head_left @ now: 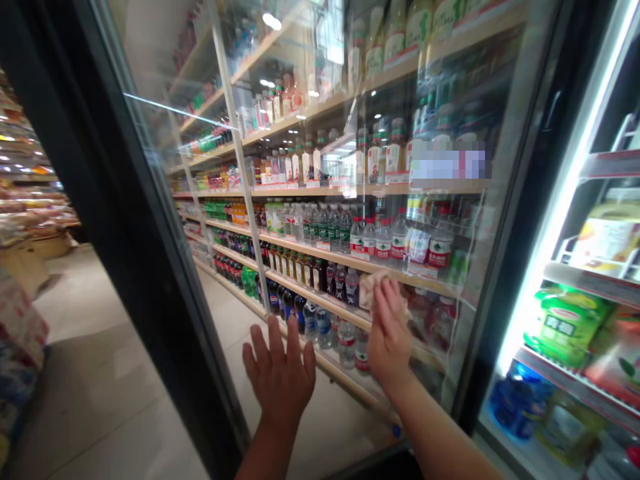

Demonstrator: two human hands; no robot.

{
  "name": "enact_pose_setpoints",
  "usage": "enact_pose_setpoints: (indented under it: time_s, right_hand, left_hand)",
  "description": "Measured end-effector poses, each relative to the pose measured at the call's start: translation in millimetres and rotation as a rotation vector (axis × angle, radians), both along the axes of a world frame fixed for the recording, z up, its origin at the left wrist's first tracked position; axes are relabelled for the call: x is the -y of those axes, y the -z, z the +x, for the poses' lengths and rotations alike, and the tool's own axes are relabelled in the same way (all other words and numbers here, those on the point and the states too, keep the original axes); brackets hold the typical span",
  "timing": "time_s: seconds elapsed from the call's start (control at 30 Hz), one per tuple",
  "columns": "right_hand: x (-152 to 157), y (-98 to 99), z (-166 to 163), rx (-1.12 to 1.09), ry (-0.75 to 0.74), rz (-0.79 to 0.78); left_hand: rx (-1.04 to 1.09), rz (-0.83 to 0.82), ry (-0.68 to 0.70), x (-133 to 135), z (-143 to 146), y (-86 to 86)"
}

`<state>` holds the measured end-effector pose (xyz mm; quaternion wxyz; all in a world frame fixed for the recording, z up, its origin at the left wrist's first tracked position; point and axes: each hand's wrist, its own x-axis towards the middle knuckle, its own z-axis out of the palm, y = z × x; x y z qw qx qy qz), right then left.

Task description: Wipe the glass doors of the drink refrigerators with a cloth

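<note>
An open glass fridge door (310, 200) fills the middle of the view, framed in black. My left hand (279, 370) lies flat against the glass low down, fingers spread and empty. My right hand (389, 323) presses a crumpled pale cloth (373, 285) onto the glass a little higher and to the right, fingers laid over it. Through and in the glass I see long wooden shelves (320, 257) with several rows of bottled drinks.
The lit fridge interior (580, 320) stands at the right with green, blue and yellow drink containers on wire racks. A tiled shop aisle (90, 373) runs off at the left, with goods displays further back. The door's black frame (125, 220) slants across the left.
</note>
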<state>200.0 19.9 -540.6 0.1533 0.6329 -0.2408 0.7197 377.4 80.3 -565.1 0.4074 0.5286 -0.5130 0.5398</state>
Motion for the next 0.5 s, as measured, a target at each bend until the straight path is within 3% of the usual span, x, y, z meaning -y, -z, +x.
enact_pose_setpoints:
  time_s: [0.1,0.23,0.3,0.37,0.5]
  right_hand:
    - [9,-11.5,-6,0.074,0.058,0.008]
    - [-3,34.6,-1,-0.225,0.036,-0.037]
    - [-4,48.0,-5,-0.307,0.018,-0.049]
    - [2,38.0,-15,-0.236,0.031,-0.065]
    - [19,-5.6,-30,0.033,0.084,-0.022]
  left_hand:
    - [0.005,0.002,0.005,0,0,-0.8]
    - [0.014,-0.002,0.012,-1,1,0.0]
    - [0.013,-0.001,0.009,0,2,0.8]
    - [0.012,0.002,0.004,0,1,1.1]
    - [0.008,0.001,0.005,0,0,0.1]
